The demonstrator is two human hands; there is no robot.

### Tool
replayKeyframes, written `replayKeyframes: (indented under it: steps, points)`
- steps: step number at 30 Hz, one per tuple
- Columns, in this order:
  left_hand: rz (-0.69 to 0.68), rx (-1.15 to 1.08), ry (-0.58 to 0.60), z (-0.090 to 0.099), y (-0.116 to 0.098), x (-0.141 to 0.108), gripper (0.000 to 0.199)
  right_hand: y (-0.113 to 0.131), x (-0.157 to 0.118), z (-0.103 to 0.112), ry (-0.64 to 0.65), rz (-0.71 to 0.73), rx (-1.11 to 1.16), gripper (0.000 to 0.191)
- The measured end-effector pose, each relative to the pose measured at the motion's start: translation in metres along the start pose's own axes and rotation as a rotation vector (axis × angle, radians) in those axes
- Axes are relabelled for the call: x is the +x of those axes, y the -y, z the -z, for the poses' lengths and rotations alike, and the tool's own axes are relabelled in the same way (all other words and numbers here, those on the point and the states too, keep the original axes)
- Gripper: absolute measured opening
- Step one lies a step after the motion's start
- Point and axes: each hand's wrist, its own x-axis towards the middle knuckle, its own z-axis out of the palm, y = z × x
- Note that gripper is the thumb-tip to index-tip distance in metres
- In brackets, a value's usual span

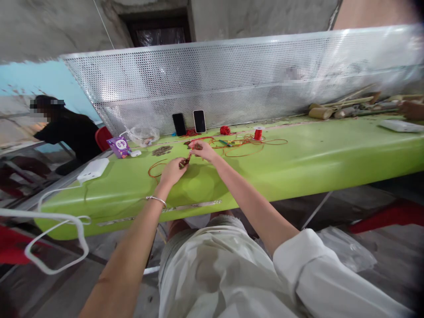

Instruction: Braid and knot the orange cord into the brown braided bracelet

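Your left hand (175, 170) has its grip closed on some small brown pieces (184, 163) over the green counter (205, 176). Your right hand (202, 150) is just beside it, and its grip is pinched shut on a red cord (190, 156). Your fingers hide part of the cord and pieces, so it is hard to see how they join. The clear plastic bag (144, 136) near the back has something small in it, too blurry to name. The purple packet (119, 146) stands beside it, and you can't see inside. The red spool (258, 133) stands upright, with thread wound on it. The bit of cord between your hands slants up and away, toward your right hand.
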Motion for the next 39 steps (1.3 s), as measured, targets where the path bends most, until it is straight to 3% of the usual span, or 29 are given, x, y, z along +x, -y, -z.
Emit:
replayKeyframes:
  steps: [17,26,33,39]
  points:
    - [0.038,-0.055,-0.102,-0.001,0.001,-0.001,0.018,-0.013,0.008,0.002,-0.036,0.035,-0.08,0.017]
    - [0.162,-0.489,-0.14,-0.002,0.0,0.01,0.025,-0.008,0.007,-0.001,0.053,0.115,-0.024,0.016]
    - [0.376,-0.843,-0.175,-0.024,-0.016,0.028,0.029,-0.01,0.008,-0.003,0.121,0.131,0.023,0.017]
    - [0.448,-0.993,-0.212,-0.029,-0.019,0.029,0.026,-0.011,0.007,-0.003,0.123,0.143,0.033,0.024]
